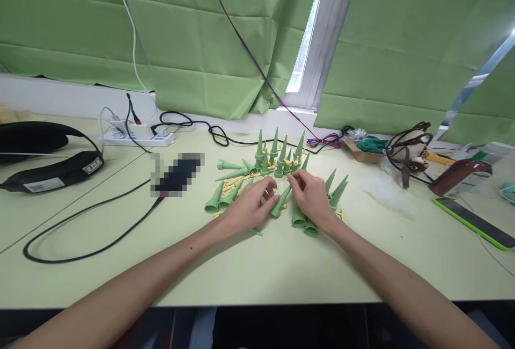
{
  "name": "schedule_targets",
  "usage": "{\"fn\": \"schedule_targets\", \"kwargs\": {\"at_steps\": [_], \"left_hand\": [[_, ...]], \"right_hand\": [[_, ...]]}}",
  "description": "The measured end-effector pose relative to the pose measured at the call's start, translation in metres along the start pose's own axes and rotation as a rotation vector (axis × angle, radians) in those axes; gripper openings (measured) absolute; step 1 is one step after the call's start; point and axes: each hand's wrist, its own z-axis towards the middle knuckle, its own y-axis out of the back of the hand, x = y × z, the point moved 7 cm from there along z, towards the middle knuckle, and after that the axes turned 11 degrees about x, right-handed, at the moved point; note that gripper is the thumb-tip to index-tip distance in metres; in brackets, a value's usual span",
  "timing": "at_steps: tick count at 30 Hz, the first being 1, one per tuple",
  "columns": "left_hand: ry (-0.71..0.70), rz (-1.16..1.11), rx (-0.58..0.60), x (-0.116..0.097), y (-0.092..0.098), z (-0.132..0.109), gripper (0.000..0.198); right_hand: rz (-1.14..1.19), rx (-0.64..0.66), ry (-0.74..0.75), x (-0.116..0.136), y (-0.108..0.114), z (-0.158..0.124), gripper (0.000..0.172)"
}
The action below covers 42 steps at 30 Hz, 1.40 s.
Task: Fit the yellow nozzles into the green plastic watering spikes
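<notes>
Several green plastic cone-shaped spikes with ribbed caps and small yellow T-shaped pieces (231, 183) lie around my hands. My left hand (253, 204) is over the left part of the pile, its fingers curled but apart from the thumb. Beside that thumb, a tilted green spike (280, 204) has its cap end toward me. My right hand (311, 198) has thumb and forefinger pinched together close to this spike's tip; what they hold is too small to make out. Below my right hand, two wide cap openings (304, 225) face me.
Upright green spikes (274, 147) stand behind my hands. A black cable (100, 252) loops at left from a blurred dark device (177, 174). Further out are a power strip (137, 137), a black headset (56, 172), a brown bottle (461, 174) and a green-cased phone (475, 223).
</notes>
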Motion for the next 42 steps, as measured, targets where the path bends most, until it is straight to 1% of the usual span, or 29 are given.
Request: {"fn": "schedule_targets", "kwargs": {"at_steps": [5,11,19,24,28,38,42], "left_hand": [[-0.034,0.111,-0.073,-0.001,0.006,0.0,0.014],[-0.028,0.165,-0.136,0.001,0.012,0.0,0.013],[-0.029,0.26,-0.121,0.001,0.011,-0.001,0.012],[-0.012,0.273,-0.15,0.003,0.014,-0.001,0.01],[-0.008,0.267,-0.132,0.003,0.013,0.0,0.012],[-0.027,0.253,-0.087,-0.001,0.009,0.0,0.013],[-0.04,0.247,-0.076,-0.004,0.009,0.001,0.013]], "right_hand": [[0.009,-0.004,-0.014,-0.004,0.0,0.0,0.024],[-0.028,0.006,-0.031,-0.009,-0.001,0.002,0.026],[-0.152,0.089,-0.109,-0.015,-0.006,0.002,0.022],[-0.189,0.125,-0.155,-0.017,-0.009,0.001,0.022],[-0.227,0.159,-0.179,-0.017,-0.01,0.001,0.021],[-0.366,0.163,-0.147,-0.013,-0.012,0.0,0.02],[-0.374,0.145,-0.127,-0.011,-0.011,0.0,0.019]]}}
